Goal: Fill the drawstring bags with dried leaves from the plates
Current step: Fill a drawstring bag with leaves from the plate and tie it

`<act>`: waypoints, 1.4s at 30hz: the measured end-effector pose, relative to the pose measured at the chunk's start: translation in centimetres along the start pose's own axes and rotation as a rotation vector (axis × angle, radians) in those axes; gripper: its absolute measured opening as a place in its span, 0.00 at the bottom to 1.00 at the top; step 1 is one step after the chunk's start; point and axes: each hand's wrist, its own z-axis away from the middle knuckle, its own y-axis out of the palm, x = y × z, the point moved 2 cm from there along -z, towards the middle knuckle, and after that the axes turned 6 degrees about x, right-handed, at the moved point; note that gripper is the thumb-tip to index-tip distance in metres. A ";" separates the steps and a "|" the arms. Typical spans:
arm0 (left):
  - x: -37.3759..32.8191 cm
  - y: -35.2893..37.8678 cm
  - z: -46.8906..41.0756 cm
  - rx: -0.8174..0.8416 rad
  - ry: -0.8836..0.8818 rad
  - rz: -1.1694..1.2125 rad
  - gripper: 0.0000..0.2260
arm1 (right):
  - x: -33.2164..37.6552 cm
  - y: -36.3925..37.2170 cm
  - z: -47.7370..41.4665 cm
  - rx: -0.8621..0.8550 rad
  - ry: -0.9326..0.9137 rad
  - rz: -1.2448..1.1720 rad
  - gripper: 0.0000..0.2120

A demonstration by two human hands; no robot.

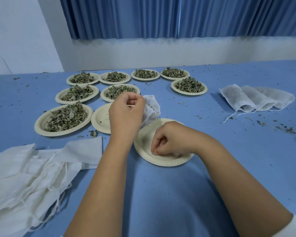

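My left hand (126,113) grips the mouth of a white drawstring bag (152,108), holding it just above the table behind the nearest plate. My right hand (169,141) reaches down into that nearly bare plate (161,160), its fingertips pinching a few small bits of dried leaf. Another bare plate (100,118) lies partly under my left wrist. Several plates heaped with dried leaves stand beyond, such as the big one at the left (63,118).
A loose heap of flat white bags with strings (24,171) lies at the near left. Filled bags (253,100) lie in a row at the right. Leaf crumbs dot the blue table (161,194). A blue curtain hangs behind.
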 end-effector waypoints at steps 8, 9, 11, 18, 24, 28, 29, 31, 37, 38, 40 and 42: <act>0.1 0.0 0.1 0.000 -0.002 -0.001 0.04 | 0.0 0.4 -0.2 -0.054 -0.018 0.007 0.06; 0.1 0.0 0.0 -0.001 -0.004 -0.003 0.04 | -0.1 0.0 0.1 -0.051 -0.028 -0.059 0.06; 0.0 0.0 -0.1 -0.004 -0.005 -0.012 0.04 | -0.7 -1.4 0.7 -0.098 -0.052 -0.226 0.06; -0.1 0.2 0.2 0.053 -0.003 -0.056 0.04 | -1.6 -3.9 1.2 -0.451 -0.155 -0.875 0.10; -0.4 0.7 0.5 0.153 0.017 -0.097 0.05 | -0.3 -3.2 0.7 -0.627 -0.234 -0.897 0.05; -0.4 0.8 0.6 0.175 0.026 -0.081 0.05 | 0.3 -2.7 0.8 -0.682 -0.242 -0.613 0.07; -0.4 0.8 0.7 0.179 0.030 -0.077 0.05 | 0.4 -2.6 0.8 -0.702 -0.224 -0.519 0.08; -0.4 0.9 0.7 0.194 0.037 -0.083 0.05 | 0.5 -2.2 0.6 -0.729 -0.191 -0.369 0.09; -0.2 0.8 0.6 0.171 0.027 -0.071 0.05 | 0.5 -2.3 0.7 -0.713 -0.239 -0.319 0.08; -0.2 0.7 0.6 0.147 0.027 -0.069 0.05 | 0.5 -2.4 0.8 -0.715 -0.252 -0.276 0.08; -0.2 0.4 0.4 0.090 0.021 -0.068 0.05 | 0.4 -2.6 0.9 -0.734 -0.263 -0.161 0.08; -0.2 0.1 0.2 0.050 0.001 -0.040 0.05 | 0.1 -2.7 1.0 -0.755 -0.271 -0.086 0.06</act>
